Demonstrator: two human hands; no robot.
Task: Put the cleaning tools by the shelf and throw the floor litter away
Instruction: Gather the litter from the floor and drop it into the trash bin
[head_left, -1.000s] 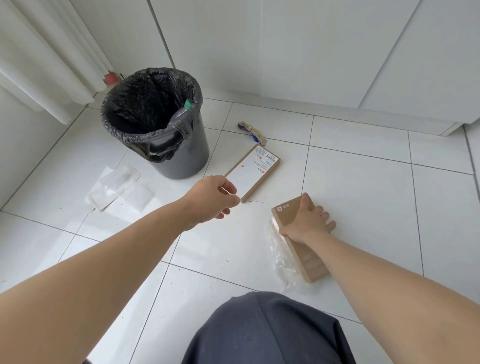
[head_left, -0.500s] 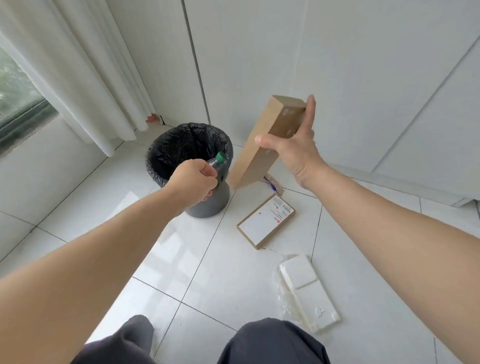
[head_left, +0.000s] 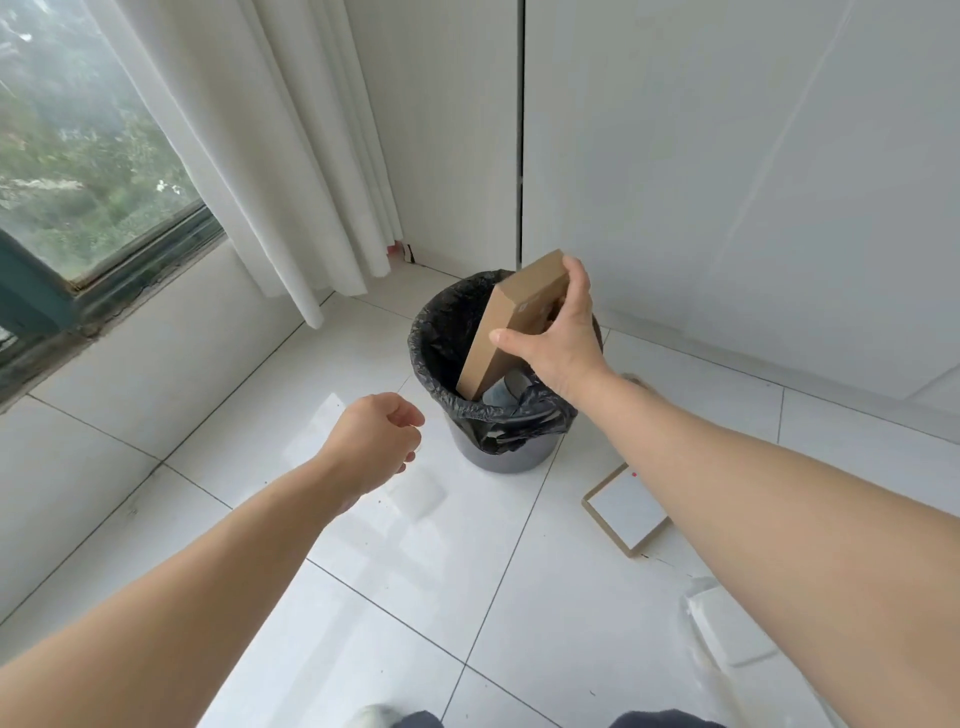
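Brown cardboard box: over the black-lined bin, steeply tilted. Its long axis runs from the lower end, dipped inside the rim on the near side, up and right to the top end above the bin.

Right hand: grips the box's upper part, thumb across the near face, fingers wrapped over the far edge.

Left hand: near-left of the bin, apart from it, fingers loosely curled, holding nothing.

Flat white-faced card: on the floor tiles right of the bin.
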